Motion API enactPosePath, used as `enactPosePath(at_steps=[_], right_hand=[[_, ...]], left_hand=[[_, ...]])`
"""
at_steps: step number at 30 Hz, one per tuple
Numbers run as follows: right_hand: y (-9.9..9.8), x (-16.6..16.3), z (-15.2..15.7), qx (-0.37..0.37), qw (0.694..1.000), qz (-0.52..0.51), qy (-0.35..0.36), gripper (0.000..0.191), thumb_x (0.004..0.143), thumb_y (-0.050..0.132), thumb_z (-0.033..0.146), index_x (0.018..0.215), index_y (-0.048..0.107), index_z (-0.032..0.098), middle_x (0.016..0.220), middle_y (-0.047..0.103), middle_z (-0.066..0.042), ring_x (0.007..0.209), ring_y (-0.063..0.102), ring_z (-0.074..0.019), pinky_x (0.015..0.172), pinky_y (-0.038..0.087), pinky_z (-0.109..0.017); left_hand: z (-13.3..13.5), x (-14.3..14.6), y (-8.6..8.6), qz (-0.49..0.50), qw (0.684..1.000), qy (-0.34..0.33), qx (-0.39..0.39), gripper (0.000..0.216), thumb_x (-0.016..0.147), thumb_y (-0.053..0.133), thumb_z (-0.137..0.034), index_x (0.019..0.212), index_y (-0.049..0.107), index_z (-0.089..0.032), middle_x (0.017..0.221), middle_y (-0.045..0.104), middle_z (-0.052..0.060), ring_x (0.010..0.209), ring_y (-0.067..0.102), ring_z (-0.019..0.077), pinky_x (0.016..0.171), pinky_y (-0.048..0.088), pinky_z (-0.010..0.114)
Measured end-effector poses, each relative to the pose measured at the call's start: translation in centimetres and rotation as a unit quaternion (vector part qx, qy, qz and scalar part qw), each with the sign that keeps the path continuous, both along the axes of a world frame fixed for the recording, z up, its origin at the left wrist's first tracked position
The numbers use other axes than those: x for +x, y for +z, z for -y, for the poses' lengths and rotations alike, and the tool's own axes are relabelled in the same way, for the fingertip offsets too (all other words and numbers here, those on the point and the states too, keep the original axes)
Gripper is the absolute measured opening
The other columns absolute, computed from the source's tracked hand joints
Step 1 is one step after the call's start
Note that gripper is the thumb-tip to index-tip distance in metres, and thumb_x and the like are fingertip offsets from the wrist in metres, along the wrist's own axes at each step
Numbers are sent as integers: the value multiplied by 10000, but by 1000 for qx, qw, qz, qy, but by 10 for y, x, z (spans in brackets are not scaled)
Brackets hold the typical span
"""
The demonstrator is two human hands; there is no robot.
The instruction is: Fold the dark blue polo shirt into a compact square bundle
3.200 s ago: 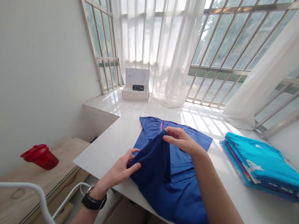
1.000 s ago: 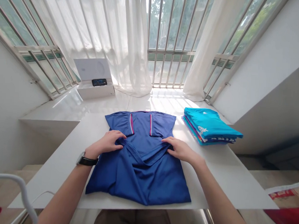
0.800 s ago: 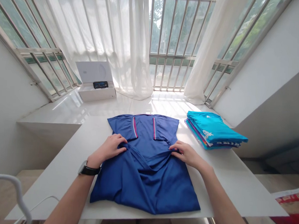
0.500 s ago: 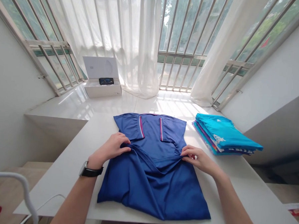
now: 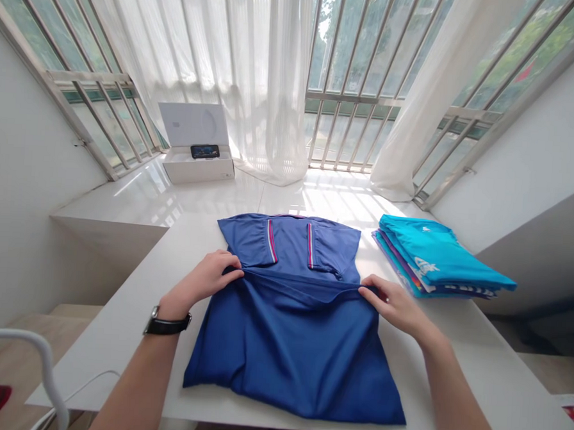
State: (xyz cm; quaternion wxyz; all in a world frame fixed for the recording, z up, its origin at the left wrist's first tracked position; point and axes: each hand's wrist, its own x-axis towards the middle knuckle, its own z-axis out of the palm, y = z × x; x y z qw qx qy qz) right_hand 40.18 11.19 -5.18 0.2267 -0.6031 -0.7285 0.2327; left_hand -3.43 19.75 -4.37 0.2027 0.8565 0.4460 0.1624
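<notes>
The right hand now sits farther out, at the right side of the blue shirt, and the left hand is a little farther left; the folded edge pinched between them, a sagging V half a second ago, now runs taut and straight; three seconds back both hands hold a dark fold up off the cloth and the hem hangs over the table edge; now the shirt lies flat on top.
</notes>
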Motion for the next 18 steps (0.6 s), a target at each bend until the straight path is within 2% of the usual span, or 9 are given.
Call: enactPosePath(at_steps=[3,6,12,15,18], right_hand=[[-8,2,-5,11,999,43,-32,368,926,479,558,795,600,236,731,667,-15,666,587,-193,627,416,-302],[-16,5,-8,0,997,72,-34,383,909,496,586,778,598,241,756,684,-27,728,627,-223,669,428,-313],[-25,14,-12,26,996,79,-16,407,859,549,628,806,622,232,879,676,-62,725,609,-209,678,454,-317],[-27,18,-13,34,995,89,-35,416,867,531,624,768,613,229,827,655,-55,688,592,-200,666,450,-323],[-27,17,-13,13,994,94,-47,434,870,518,633,737,607,229,725,641,-34,669,588,-206,638,432,-320]], left_hand=[[-2,-8,1,2,999,34,-36,321,932,508,-474,821,671,-221,854,696,40,877,609,229,793,452,323],[-5,-15,-2,-26,997,55,-53,367,915,504,-517,787,670,-216,838,689,51,877,610,247,797,454,338],[-14,-30,-15,-29,995,89,-38,385,877,514,-538,866,683,-193,1050,644,105,967,612,258,908,460,366],[-13,-35,-16,-38,990,114,-71,440,860,513,-592,896,686,-189,987,650,96,899,628,253,852,479,356],[-10,-35,-15,-30,987,113,-107,499,813,568,-648,1003,683,-201,926,670,64,826,635,241,768,485,330]])
